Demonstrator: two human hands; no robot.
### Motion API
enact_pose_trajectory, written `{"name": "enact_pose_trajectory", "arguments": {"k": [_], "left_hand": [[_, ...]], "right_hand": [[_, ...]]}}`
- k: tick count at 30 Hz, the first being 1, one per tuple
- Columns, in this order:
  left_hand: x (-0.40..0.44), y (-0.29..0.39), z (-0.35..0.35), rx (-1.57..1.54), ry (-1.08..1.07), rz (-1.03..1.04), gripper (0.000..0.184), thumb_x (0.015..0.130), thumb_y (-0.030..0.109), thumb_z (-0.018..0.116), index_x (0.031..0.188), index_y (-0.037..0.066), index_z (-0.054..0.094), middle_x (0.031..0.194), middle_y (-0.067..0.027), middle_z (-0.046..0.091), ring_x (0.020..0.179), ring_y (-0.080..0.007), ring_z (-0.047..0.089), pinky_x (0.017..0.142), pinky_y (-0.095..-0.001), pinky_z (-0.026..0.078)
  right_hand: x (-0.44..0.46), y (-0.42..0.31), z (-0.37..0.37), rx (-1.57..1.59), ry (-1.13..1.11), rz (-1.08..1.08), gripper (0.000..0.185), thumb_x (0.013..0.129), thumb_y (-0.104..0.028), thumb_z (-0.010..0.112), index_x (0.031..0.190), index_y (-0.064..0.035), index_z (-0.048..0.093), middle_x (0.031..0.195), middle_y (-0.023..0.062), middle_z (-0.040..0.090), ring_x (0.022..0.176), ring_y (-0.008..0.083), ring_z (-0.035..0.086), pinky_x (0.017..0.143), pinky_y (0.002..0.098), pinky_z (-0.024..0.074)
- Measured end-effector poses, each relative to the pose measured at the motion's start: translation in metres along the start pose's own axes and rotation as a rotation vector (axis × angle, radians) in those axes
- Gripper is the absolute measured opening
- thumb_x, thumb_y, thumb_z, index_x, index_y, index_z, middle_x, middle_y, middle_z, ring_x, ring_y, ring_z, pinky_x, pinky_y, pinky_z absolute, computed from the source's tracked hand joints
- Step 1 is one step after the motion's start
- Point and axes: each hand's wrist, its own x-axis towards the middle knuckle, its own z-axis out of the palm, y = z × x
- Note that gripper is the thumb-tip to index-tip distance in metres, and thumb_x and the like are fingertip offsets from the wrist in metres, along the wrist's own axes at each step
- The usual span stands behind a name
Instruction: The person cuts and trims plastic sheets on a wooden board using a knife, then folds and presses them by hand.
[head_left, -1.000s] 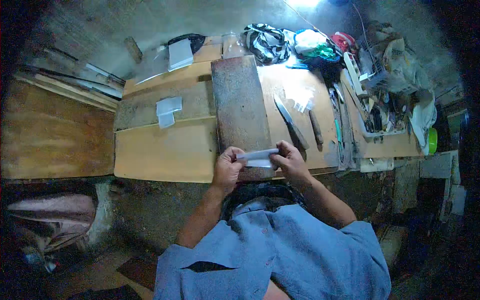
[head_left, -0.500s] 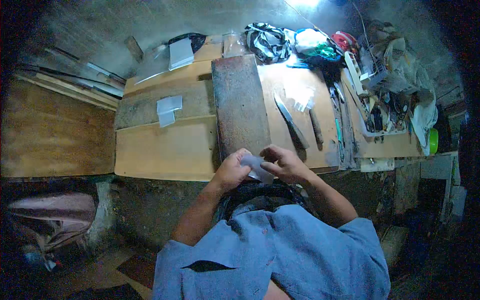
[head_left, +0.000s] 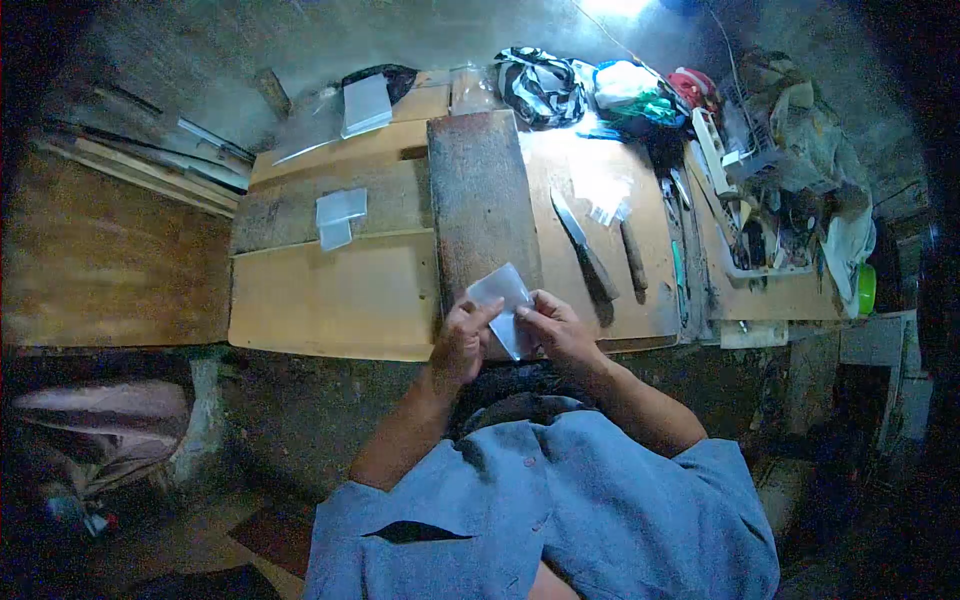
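Counted around the bench [head_left: 330,312]
Showing one left hand [head_left: 462,340], one right hand [head_left: 565,328], one translucent sheet [head_left: 506,283], one dark board [head_left: 480,190] with one knife [head_left: 582,247] beside, one striped bag [head_left: 540,88], one white tray [head_left: 775,271], one green item [head_left: 866,288].

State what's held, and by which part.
A pale thin sheet, pinched at its right edge by the right hand; the left hand touches its left side.

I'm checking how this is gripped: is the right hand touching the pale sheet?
Touching. The head view shows the thumb of the right hand lying on the right edge of the pale sheet, no gap between them.
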Motion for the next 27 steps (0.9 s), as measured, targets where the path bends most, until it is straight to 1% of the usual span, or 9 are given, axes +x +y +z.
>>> {"name": "enact_pose_trajectory", "arguments": {"k": [1,4,7,10,16,18,22,24,27], "left_hand": [[0.0,-0.005,-0.004,0.019,-0.002,-0.057,0.036,0.087,0.017,0.056,0.117,-0.001,0.049,0.105,-0.0096,0.061,0.092,-0.0194,0.061,0.08,-0.0321,0.051],[0.004,-0.013,0.008,-0.195,-0.087,-0.084,0.038,0.09,0.016,0.049,0.124,-0.002,0.045,0.115,-0.0132,0.057,0.102,-0.0222,0.058,0.089,-0.0351,0.048],[0.007,-0.013,0.004,-0.223,-0.152,-0.111,0.039,0.094,0.018,0.041,0.128,-0.002,0.042,0.122,-0.0149,0.053,0.111,-0.0246,0.054,0.095,-0.0378,0.044],[0.004,-0.008,0.005,-0.214,-0.146,-0.191,0.039,0.095,0.021,0.037,0.126,-0.002,0.043,0.121,-0.014,0.054,0.111,-0.0257,0.054,0.096,-0.0393,0.043],[-0.002,0.001,0.009,-0.222,-0.105,-0.177,0.036,0.097,0.019,0.035,0.124,-0.001,0.048,0.118,-0.0129,0.056,0.108,-0.0238,0.054,0.096,-0.0357,0.043],[-0.001,0.001,0.004,-0.222,-0.122,-0.15,0.036,0.096,0.018,0.035,0.123,-0.001,0.048,0.117,-0.0131,0.056,0.108,-0.0239,0.054,0.095,-0.036,0.043],[-0.007,0.004,0.005,-0.237,-0.118,-0.179,0.034,0.096,0.016,0.037,0.122,-0.001,0.049,0.117,-0.0134,0.056,0.108,-0.024,0.055,0.094,-0.0343,0.044],[-0.006,-0.001,0.006,-0.134,-0.15,-0.142,0.033,0.095,0.014,0.038,0.121,-0.001,0.05,0.117,-0.013,0.056,0.107,-0.0232,0.055,0.093,-0.0334,0.044],[-0.011,-0.006,0.006,-0.026,-0.17,-0.133,0.031,0.094,0.011,0.039,0.119,-0.002,0.051,0.117,-0.0123,0.055,0.105,-0.0214,0.056,0.091,-0.032,0.045]], "right_hand": [[0.0,0.003,0.002,-0.001,-0.001,0.001,0.015,0.092,-0.018,0.053,0.097,-0.0037,0.052,0.079,-0.0006,0.053,0.069,0.0071,0.051,0.062,0.0235,0.0428],[-0.003,0.008,0.008,0.037,-0.036,0.011,0.016,0.092,-0.017,0.052,0.1,-0.0031,0.051,0.085,-0.0002,0.053,0.077,0.0071,0.051,0.068,0.0231,0.0434],[-0.006,0.005,0.01,-0.165,-0.036,-0.03,0.016,0.092,-0.017,0.051,0.101,-0.0025,0.051,0.09,-0.0001,0.053,0.083,0.0071,0.05,0.073,0.0223,0.0427],[-0.01,-0.003,0.013,-0.249,-0.02,-0.071,0.015,0.092,-0.015,0.052,0.1,-0.0023,0.053,0.09,0.0,0.054,0.084,0.0073,0.05,0.073,0.0225,0.0425],[-0.018,-0.018,0.013,-0.612,0.059,-0.035,0.016,0.088,-0.013,0.057,0.098,-0.0008,0.055,0.09,0.0048,0.056,0.085,0.0113,0.052,0.072,0.0251,0.0434],[-0.023,-0.031,0.017,-0.94,0.231,-0.324,0.026,0.084,-0.016,0.063,0.103,-0.0008,0.054,0.095,0.01,0.057,0.088,0.0171,0.055,0.072,0.0275,0.0442],[-0.024,-0.047,0.016,-0.996,0.335,-0.472,0.038,0.079,-0.018,0.068,0.109,-0.0021,0.052,0.102,0.0134,0.057,0.095,0.0216,0.056,0.075,0.0303,0.0444],[-0.018,-0.057,0.017,-0.918,0.245,-0.47,0.044,0.079,-0.018,0.069,0.115,-0.0036,0.049,0.108,0.0131,0.056,0.1,0.0221,0.055,0.079,0.0319,0.0439],[-0.008,-0.058,0.017,-0.74,0.137,-0.406,0.041,0.08,-0.012,0.066,0.117,-0.0053,0.049,0.103,0.0093,0.058,0.095,0.0189,0.056,0.079,0.0308,0.0437]]}}
